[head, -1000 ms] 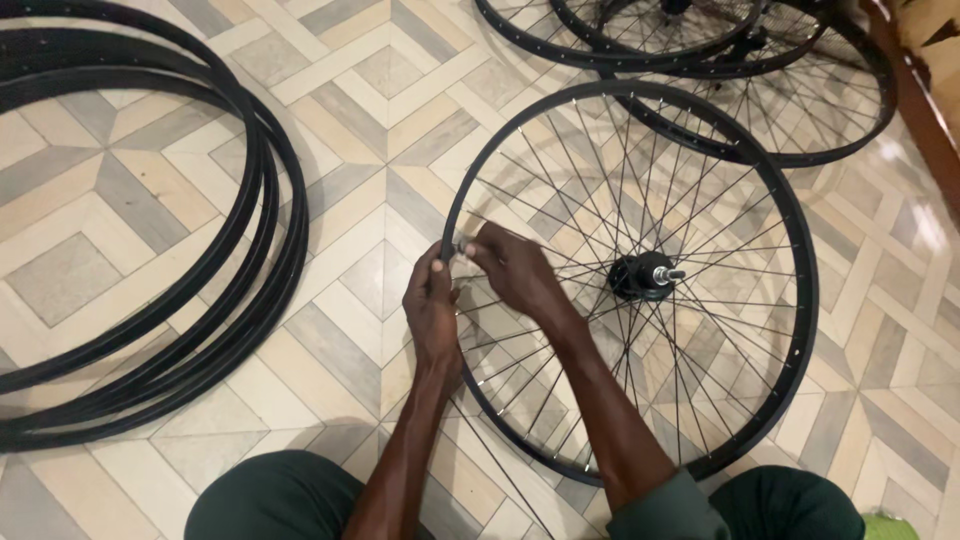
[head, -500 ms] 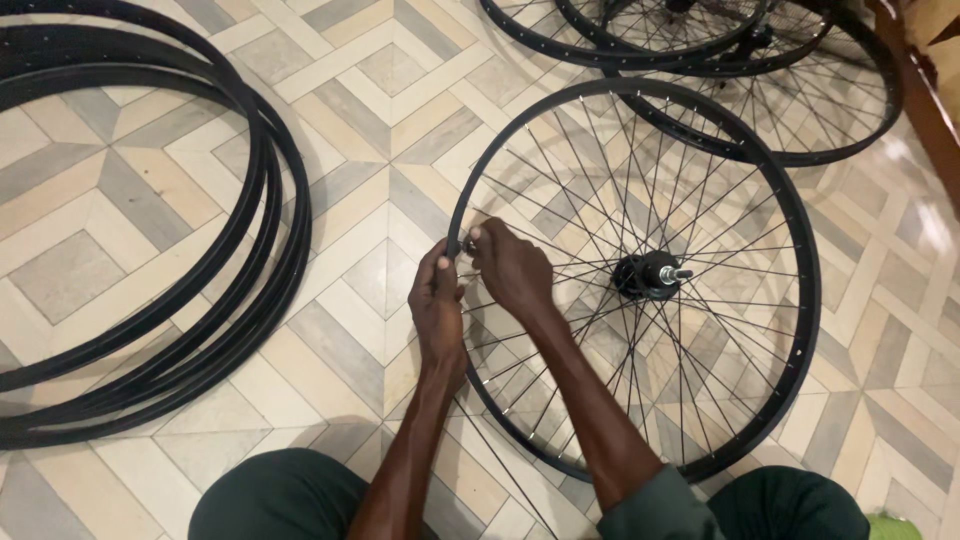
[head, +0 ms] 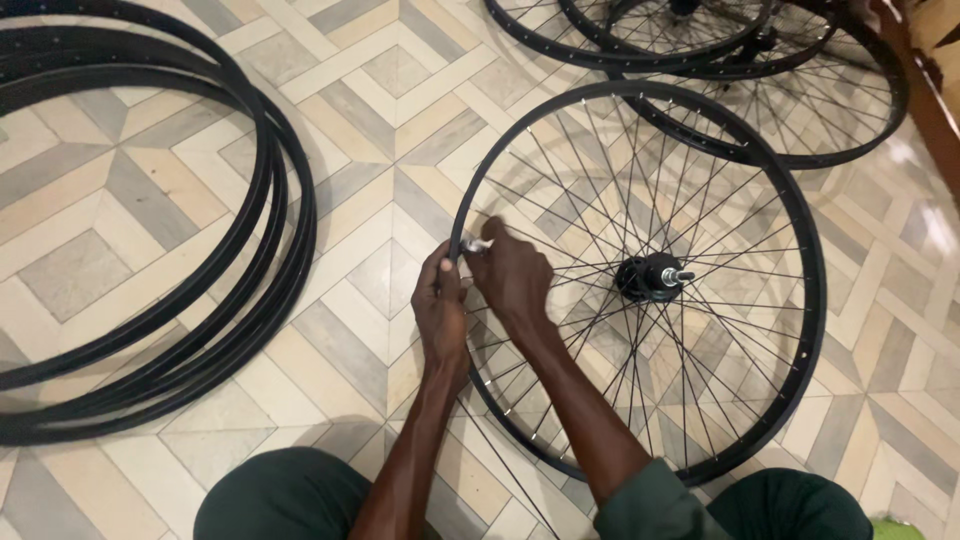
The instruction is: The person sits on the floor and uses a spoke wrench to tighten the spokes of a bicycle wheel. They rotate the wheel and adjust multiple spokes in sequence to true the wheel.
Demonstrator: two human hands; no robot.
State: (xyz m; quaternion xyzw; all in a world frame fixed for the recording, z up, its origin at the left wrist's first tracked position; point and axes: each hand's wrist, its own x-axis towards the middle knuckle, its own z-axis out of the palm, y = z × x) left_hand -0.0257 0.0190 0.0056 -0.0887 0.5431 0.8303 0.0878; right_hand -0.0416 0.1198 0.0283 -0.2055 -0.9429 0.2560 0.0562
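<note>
A black spoked bicycle wheel (head: pixel 800 230) lies flat on the tiled floor in front of me, its hub and axle (head: pixel 652 276) at the centre. My left hand (head: pixel 440 310) grips the rim on the wheel's left side. My right hand (head: pixel 512 272) lies over the spokes just inside that rim, pinching a small silvery tool (head: pixel 474 245) against the rim. Both hands touch at the same spot. A loose thin spoke (head: pixel 505 465) runs along the floor under my forearms.
A stack of bare black rims (head: pixel 270 230) lies on the floor to the left. More spoked wheels (head: pixel 830 110) overlap at the top right. My knees in dark green trousers (head: pixel 280 500) frame the bottom edge. A wooden piece (head: pixel 930 90) stands at far right.
Both hands have stayed at the same spot on the rim; the right hand has turned slightly at the wrist, and the view has shifted a little.
</note>
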